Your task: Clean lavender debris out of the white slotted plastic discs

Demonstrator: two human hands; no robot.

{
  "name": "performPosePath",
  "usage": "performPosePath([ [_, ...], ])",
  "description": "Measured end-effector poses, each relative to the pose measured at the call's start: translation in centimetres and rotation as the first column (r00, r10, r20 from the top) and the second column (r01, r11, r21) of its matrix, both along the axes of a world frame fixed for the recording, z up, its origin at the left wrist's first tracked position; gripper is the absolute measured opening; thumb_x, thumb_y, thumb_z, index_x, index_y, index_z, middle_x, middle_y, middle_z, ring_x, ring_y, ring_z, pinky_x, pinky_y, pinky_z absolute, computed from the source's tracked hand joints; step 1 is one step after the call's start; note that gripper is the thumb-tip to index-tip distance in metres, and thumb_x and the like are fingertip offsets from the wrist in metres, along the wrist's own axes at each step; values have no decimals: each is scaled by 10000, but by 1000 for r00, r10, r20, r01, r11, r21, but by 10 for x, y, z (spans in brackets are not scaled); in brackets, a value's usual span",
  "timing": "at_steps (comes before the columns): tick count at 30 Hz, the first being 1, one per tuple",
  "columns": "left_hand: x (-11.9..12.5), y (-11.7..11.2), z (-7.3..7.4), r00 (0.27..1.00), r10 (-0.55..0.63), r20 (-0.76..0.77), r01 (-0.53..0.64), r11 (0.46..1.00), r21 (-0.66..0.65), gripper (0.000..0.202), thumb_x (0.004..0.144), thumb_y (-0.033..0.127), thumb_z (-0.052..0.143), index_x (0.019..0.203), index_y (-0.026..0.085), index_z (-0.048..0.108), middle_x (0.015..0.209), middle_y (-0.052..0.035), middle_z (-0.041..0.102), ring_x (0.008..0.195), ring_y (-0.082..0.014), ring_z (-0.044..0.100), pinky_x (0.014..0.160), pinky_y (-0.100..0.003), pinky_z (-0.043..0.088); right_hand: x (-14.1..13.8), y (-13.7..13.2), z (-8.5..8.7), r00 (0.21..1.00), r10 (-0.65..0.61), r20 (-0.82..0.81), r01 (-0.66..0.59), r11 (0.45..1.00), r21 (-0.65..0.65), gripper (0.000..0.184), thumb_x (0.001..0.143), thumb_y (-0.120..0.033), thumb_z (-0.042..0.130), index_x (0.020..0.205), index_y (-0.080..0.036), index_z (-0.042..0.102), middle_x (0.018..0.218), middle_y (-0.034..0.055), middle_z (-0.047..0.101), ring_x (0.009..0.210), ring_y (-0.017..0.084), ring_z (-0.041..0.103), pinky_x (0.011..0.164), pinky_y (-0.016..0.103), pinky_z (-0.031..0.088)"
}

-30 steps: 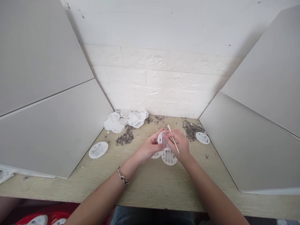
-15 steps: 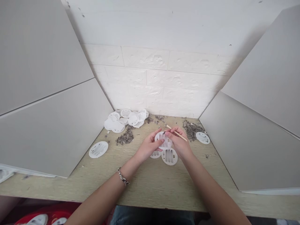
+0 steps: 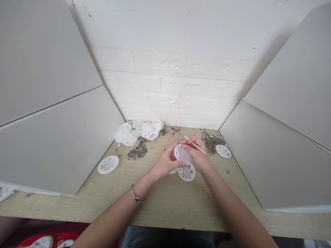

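Note:
Both hands hold a white round slotted disc (image 3: 182, 153), tilted above the table. My left hand (image 3: 167, 162) is closed round its left edge, fingers behind and thumb stretched along the bottom. My right hand (image 3: 198, 156) grips the upper right edge with thumb and fingertips. A thin wooden stick (image 3: 195, 145) is tucked in the same hand, pointing up and left. Just below, a second slotted disc (image 3: 188, 173) lies on the table, and another is mostly hidden by my left hand.
A heap of white discs (image 3: 129, 136) lies at the back left. Single discs rest at left (image 3: 108, 164) and right (image 3: 223, 151). Small grey bits (image 3: 138, 150) are piled on the wooden table (image 3: 165, 206). Grey panels stand on both sides, a white wall behind. A red container (image 3: 62, 230) sits below.
My left thumb has moved from the disc's face down to its lower edge. The held disc has turned and shifted slightly right. The stick stays in my right hand.

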State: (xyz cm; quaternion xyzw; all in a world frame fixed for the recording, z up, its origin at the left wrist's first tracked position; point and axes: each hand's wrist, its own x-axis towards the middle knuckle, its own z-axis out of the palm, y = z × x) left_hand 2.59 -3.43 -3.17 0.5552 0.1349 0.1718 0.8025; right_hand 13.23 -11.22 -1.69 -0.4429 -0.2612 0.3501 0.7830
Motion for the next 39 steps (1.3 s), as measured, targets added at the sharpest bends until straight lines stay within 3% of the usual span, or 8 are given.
performPosePath([
  [5,1,-1,2,999,29,22,-29,999,21,765,499,153,743,1188,184,411,1242,-86,448,1026,-171,504,829,-253,449,0,1,-1,995,-30,93,33,999,-30,250,579,-200,706,659,-167,471,752,-6,618,731,113,577,663,240,464],
  [10,2,6,9,952,175,-251,-160,984,76,571,593,183,669,1124,154,462,1016,-68,560,775,-115,550,575,-183,465,3,2,-4,975,-123,185,135,989,-53,220,598,-214,686,662,-165,482,751,-2,607,705,99,557,639,221,439],
  [13,3,17,7,917,250,-312,-227,968,108,463,637,173,619,1081,145,495,1015,-66,557,747,-92,542,563,-154,456,4,3,-6,972,-128,197,144,987,-70,211,603,-218,679,661,-167,482,744,-3,604,717,100,555,671,231,431],
  [18,3,37,-5,815,413,-407,-298,900,318,656,645,201,607,1252,151,364,1200,-111,470,760,-106,556,623,-191,477,5,4,-6,972,-137,191,158,982,-99,220,591,-238,684,656,-170,485,733,-8,603,733,103,556,706,237,416],
  [23,0,44,-10,770,495,-401,-247,812,529,715,679,239,572,1318,137,267,1229,-154,442,752,-138,573,666,-244,477,7,4,-4,982,-126,142,141,985,-103,258,553,-252,710,655,-166,488,732,-7,604,706,98,547,660,219,407],
  [30,-4,38,-1,742,599,-302,-59,507,860,566,772,294,458,1287,97,329,1174,-158,503,1054,-237,493,927,-340,361,6,3,0,987,-98,130,113,988,-108,269,549,-260,714,635,-158,480,707,-7,604,642,81,527,601,199,397],
  [35,-6,33,3,710,645,-283,69,336,939,499,822,335,354,1247,75,381,1130,-187,521,1019,-278,507,868,-368,387,5,2,4,993,-72,98,83,990,-115,270,537,-256,722,630,-161,487,706,-2,606,650,88,536,609,206,412],
  [39,-9,32,5,669,687,-284,138,260,956,453,835,315,296,1207,92,427,1074,-182,541,916,-266,547,780,-354,417,4,-2,8,997,-32,66,38,995,-88,271,538,-250,725,653,-173,491,730,-4,608,694,100,556,645,222,434],
])
